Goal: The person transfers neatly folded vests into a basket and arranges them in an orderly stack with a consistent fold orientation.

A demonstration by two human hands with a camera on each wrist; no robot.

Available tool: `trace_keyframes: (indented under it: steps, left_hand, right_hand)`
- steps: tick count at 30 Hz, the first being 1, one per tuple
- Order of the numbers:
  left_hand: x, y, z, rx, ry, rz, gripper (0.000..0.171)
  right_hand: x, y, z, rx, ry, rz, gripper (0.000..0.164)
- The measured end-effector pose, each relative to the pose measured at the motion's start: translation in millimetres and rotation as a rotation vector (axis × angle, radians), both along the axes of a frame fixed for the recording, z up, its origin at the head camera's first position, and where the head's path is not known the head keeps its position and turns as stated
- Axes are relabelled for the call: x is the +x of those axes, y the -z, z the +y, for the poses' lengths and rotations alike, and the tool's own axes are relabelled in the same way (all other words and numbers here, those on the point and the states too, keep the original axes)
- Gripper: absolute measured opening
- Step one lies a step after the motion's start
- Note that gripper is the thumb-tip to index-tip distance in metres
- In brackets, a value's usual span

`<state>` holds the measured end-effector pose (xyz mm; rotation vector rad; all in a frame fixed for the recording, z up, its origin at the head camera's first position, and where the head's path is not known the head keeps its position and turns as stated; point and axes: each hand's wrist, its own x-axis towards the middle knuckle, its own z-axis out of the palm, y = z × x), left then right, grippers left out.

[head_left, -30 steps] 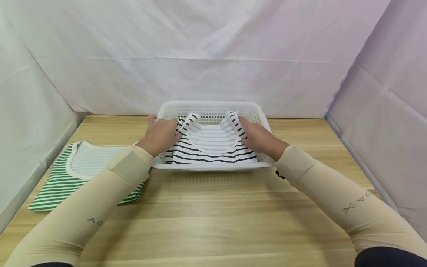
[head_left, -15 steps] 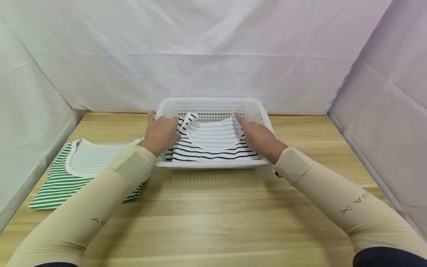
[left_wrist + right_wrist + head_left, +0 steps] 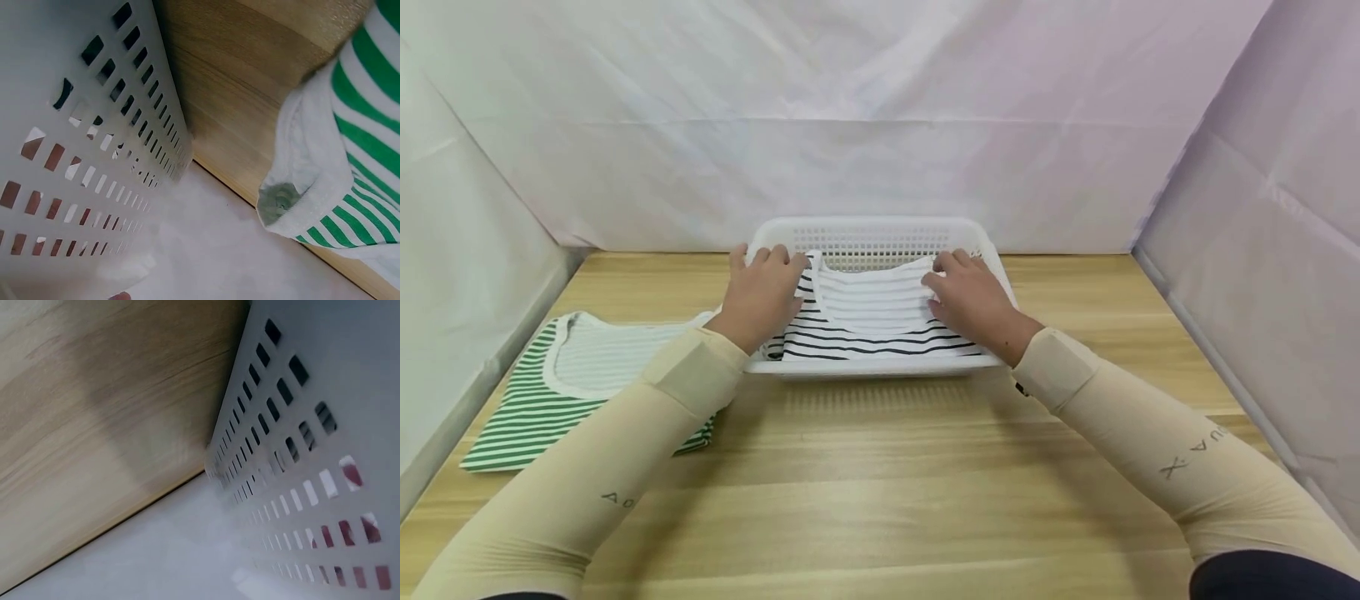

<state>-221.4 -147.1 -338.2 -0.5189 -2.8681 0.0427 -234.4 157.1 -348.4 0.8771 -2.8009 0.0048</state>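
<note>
A folded white shirt [image 3: 880, 343] with black stripes lies in a white plastic basket [image 3: 872, 367], its neckline facing up. My left hand [image 3: 762, 296] reaches over the basket's left side, fingertips on the shirt's left shoulder and the little finger out by the rim. At the other end my right hand [image 3: 976, 300] has its fingers spread and slightly bent on the shirt's right shoulder. In the left wrist view, a fingertip [image 3: 120, 296] shows at the rim of the perforated basket wall [image 3: 94, 150]. Through the basket wall [image 3: 300, 469] in the right wrist view, bits of skin and cloth show.
A green-and-white striped shirt [image 3: 557, 408] lies folded left of the basket, partly under the left forearm. The wooden table [image 3: 880, 492] ends at a white cloth backdrop [image 3: 865, 167] behind the basket. White cloth walls [image 3: 1270, 242] stand at both sides.
The fingers of both hands have loosened and spread on the shirt's shoulders. The right shoulder edge, raised earlier, now lies lower, and the neckline is flatter. The basket stays in place.
</note>
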Motion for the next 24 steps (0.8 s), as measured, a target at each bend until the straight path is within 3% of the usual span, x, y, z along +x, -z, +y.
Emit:
trace_keyframes:
  steps: [4,8,11,16,24]
  left_hand:
    - [-1.7,1.4,1.2,-0.021,0.129,-0.008,0.034]
    - [-0.6,2.8,2.5,-0.059,0.231,-0.079,0.035]
    - [-0.7,1.9,3.6,-0.083,0.236,-0.133,0.046]
    - [-0.5,0.7,5.0,-0.145,0.219,-0.199,0.062]
    - [0.2,-2.2,4.3,-0.168,0.225,-0.248,0.064]
  right_hand:
    - [1.7,1.6,-2.0,0.025,-0.050,-0.110,0.027]
    - [3.2,4.9,-0.3,0.092,-0.028,-0.246,0.038]
    - [3.5,4.7,0.2,0.116,-0.011,-0.311,0.049]
    - [5.1,4.7,-1.5,0.128,-0.007,-0.338,0.058]
    - [5.5,2.5,-3.7,0.129,0.004,-0.372,0.060]
